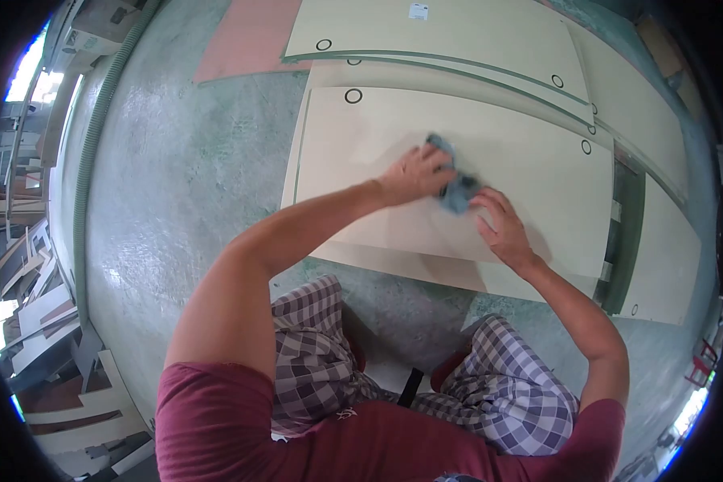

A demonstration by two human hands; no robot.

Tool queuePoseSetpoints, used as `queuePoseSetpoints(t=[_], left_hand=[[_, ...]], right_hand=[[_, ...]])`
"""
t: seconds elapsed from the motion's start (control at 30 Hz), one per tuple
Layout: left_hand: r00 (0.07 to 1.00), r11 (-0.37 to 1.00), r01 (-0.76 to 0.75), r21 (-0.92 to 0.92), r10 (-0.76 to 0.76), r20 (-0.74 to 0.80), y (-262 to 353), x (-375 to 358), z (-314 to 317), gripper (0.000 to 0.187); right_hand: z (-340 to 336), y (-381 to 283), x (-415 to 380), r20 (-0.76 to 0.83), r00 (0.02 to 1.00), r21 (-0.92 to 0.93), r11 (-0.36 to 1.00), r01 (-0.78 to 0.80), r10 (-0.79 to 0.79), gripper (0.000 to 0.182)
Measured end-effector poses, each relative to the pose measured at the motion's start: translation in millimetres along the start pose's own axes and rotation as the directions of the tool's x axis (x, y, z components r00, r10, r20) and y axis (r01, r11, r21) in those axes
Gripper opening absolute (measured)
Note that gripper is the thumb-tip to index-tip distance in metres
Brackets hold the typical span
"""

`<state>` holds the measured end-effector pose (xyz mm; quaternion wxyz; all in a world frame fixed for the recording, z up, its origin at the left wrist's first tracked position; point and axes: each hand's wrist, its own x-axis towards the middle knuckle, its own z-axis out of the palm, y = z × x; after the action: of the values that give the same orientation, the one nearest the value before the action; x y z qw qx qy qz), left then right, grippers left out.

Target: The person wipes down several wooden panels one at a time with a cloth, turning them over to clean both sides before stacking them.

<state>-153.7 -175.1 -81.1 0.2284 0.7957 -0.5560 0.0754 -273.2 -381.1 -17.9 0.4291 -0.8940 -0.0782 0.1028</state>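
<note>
My left hand (416, 174) and right hand (504, 225) meet at blurred blue cloth (458, 196) on pale panel (361, 177), probably sharing control; fingers curved, closure impossible to tell. Panel lies flat, likely giving cloth firm backing.

There's room to pass over the near panel (321, 153) at its left end; left hand (416, 173), right hand (504, 231) and cloth (456, 195) obstruct its middle, stacked panels (458, 30) beyond.
</note>
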Motion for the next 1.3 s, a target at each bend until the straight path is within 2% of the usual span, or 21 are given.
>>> queuePoseSetpoints(t=[0.13, 0.2, 0.23, 0.3, 0.37, 0.43, 0.5, 0.57, 0.63, 0.73, 0.8, 0.83, 0.87, 0.9, 0.97, 1.03, 1.1, 1.17, 1.23, 1.27, 1.3], left_hand=[[0.958, 0.957, 0.260, 0.131, -0.239, -0.160, -83.6, -27.8, -3.1, 0.038], [0.820, 0.789, 0.572, 0.224, -0.556, -0.137, -124.7, -73.3, -30.2, 0.027], [0.713, 0.645, 0.688, 0.334, -0.686, -0.143, -149.7, -99.9, -56.0, 0.021], [0.342, 0.314, 0.938, 0.146, -0.907, -0.245, -160.5, -147.0, -109.9, 0.021], [0.065, 0.046, 0.998, 0.051, -0.874, -0.481, -171.6, -179.0, -131.8, 0.024], [0.173, 0.198, 0.980, -0.004, -0.865, -0.471, -162.7, -156.5, -136.9, 0.025], [0.471, 0.486, 0.870, 0.082, -0.772, -0.428, -141.9, -108.5, -134.4, 0.027], [0.624, 0.615, 0.772, 0.162, -0.685, -0.376, -119.7, -70.8, -123.6, 0.022], [0.720, 0.620, 0.658, 0.428, -0.684, -0.115, -106.2, -78.1, -98.0, 0.021], [0.663, 0.592, 0.708, 0.384, -0.745, -0.073, -35.3, -113.1, -76.4, 0.023], [0.464, 0.501, 0.800, 0.331, -0.866, 0.188, 19.3, -132.4, -78.7, 0.028], [0.240, 0.359, 0.893, 0.271, -0.890, 0.388, 53.0, -134.5, -83.8, 0.031], [0.070, 0.256, 0.948, 0.189, -0.747, 0.661, 73.0, -136.6, -81.6, 0.032], [0.214, 0.366, 0.931, -0.008, -0.526, 0.823, 90.6, -151.4, -66.0, 0.036], [0.312, 0.379, 0.917, -0.122, -0.495, 0.811, 134.1, -113.0, -80.9, 0.034], [0.453, 0.384, 0.876, -0.293, -0.445, 0.772, 126.5, -77.6, -81.8, 0.036], [0.343, 0.047, 0.922, -0.384, -0.557, 0.756, 122.8, -34.5, -106.7, 0.033], [0.365, -0.306, 0.778, -0.548, -0.490, 0.791, 112.7, -17.2, -119.2, 0.028], [0.328, -0.113, 0.907, -0.406, -0.414, 0.849, 85.3, -7.2, -134.6, 0.027], [0.357, -0.110, 0.902, -0.417, -0.352, 0.866, 59.3, -16.4, -131.8, 0.042], [0.303, 0.030, 0.944, -0.330, -0.475, 0.826, 37.1, -24.4, -125.9, 0.039]], right_hand=[[-5.2, 14.6, -1.7, -0.090, 0.985, -0.341, 0.934, 0.108, -0.147, 0.025], [-8.3, 20.1, -2.9, -0.090, 0.976, -0.422, 0.895, 0.143, -0.198, 0.025], [-8.6, 23.1, -2.5, -0.073, 0.975, -0.454, 0.877, 0.154, -0.209, 0.025], [-9.3, 26.7, -2.6, -0.059, 0.973, -0.480, 0.861, 0.169, -0.224, 0.026], [-10.4, 27.1, 3.4, -0.069, 0.971, -0.500, 0.850, 0.165, -0.229, 0.026], [-7.9, 29.1, 7.7, -0.066, 0.965, -0.512, 0.838, 0.186, -0.254, 0.026], [-5.3, 27.5, 12.8, -0.042, 0.960, -0.526, 0.823, 0.214, -0.276, 0.026], [-2.4, 26.2, 17.5, -0.008, 0.946, -0.559, 0.786, 0.264, -0.324, 0.026], [-0.4, 21.7, 18.6, 0.023, 0.938, -0.559, 0.773, 0.300, -0.347, 0.026], [-0.5, 15.6, 16.9, 0.037, 0.917, -0.566, 0.748, 0.346, -0.397, 0.026], [2.5, 14.8, 8.0, 0.035, 0.910, -0.561, 0.746, 0.359, -0.412, 0.026], [4.1, 15.3, 4.4, 0.043, 0.916, -0.504, 0.783, 0.365, -0.399, 0.024], [3.8, 14.3, 4.6, 0.045, 0.920, -0.449, 0.815, 0.366, -0.389, 0.022], [6.3, 11.7, 4.4, 0.026, 0.921, -0.457, 0.814, 0.358, -0.390, 0.022], [14.5, 1.9, 1.6, 0.276, 0.929, -0.002, 0.966, 0.258, -0.248, 0.036], [20.4, -34.4, -3.4, 0.490, 0.869, 0.403, 0.900, -0.165, -0.060, 0.052], [28.1, -56.9, -5.1, 0.467, 0.870, 0.496, 0.861, -0.110, -0.158, 0.059], [35.8, -70.0, -4.0, 0.351, 0.928, 0.581, 0.806, -0.109, -0.127, 0.061], [24.8, -77.6, 3.0, 0.370, 0.924, 0.620, 0.767, -0.165, -0.100, 0.058], [30.3, -75.1, 7.9, 0.255, 0.963, 0.456, 0.889, -0.043, -0.084, 0.057], [40.3, -67.6, 11.1, 0.143, 0.985, 0.252, 0.966, 0.058, -0.097, 0.056]])
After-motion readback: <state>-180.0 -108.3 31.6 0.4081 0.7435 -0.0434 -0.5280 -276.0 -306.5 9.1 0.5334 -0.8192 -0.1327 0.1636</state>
